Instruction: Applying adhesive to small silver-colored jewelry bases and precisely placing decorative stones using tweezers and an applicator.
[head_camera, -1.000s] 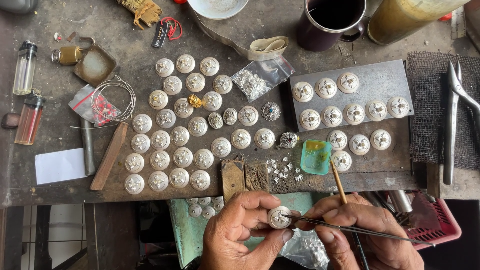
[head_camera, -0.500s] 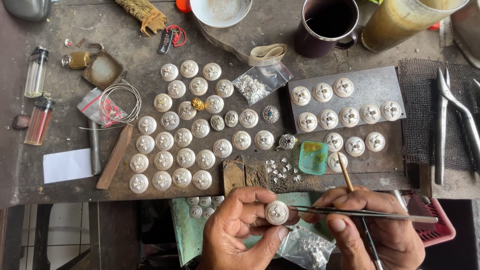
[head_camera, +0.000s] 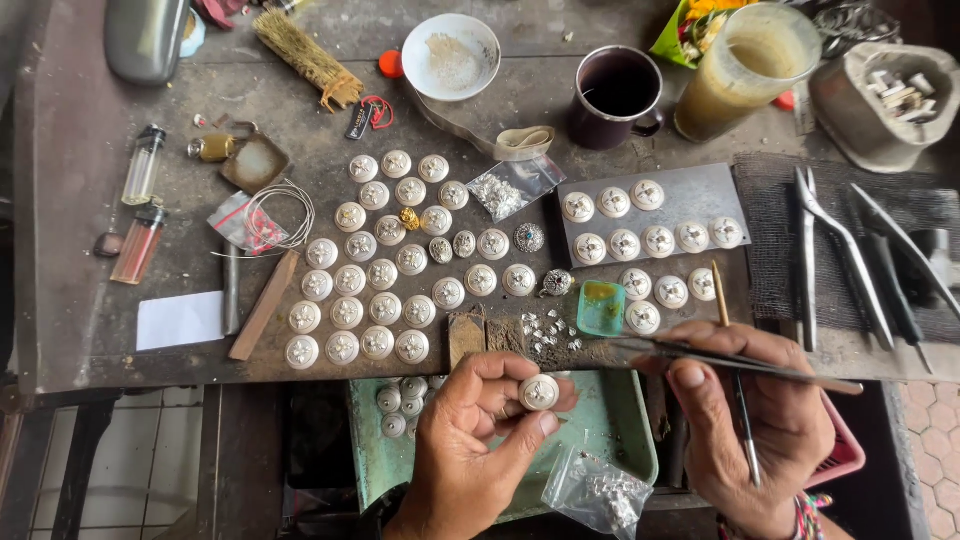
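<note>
My left hand (head_camera: 472, 440) pinches a round white disc with a silver ornament (head_camera: 539, 392) between thumb and fingers, held over a green tray (head_camera: 610, 440). My right hand (head_camera: 758, 420) grips thin metal tweezers (head_camera: 730, 362) whose tips reach left toward tiny silver pieces (head_camera: 545, 330) at the bench's front edge; a thin brush (head_camera: 735, 370) also runs through that hand. Many matching white discs (head_camera: 385, 270) lie in rows on the dark bench, and more sit on a grey metal plate (head_camera: 690, 195).
A small green dish (head_camera: 601, 308), a bag of silver bits (head_camera: 505, 190), a white bowl (head_camera: 450, 55), a dark mug (head_camera: 615, 95), a cup of yellowish liquid (head_camera: 745, 70), pliers (head_camera: 830, 255), two lighters (head_camera: 138, 215) and wire (head_camera: 280, 210) crowd the bench. Another bag (head_camera: 600, 490) lies in the tray.
The tweezer tips have left the disc in my left hand and swung up to the loose silver pieces on the bench. The disc stays pinched in my left hand.
</note>
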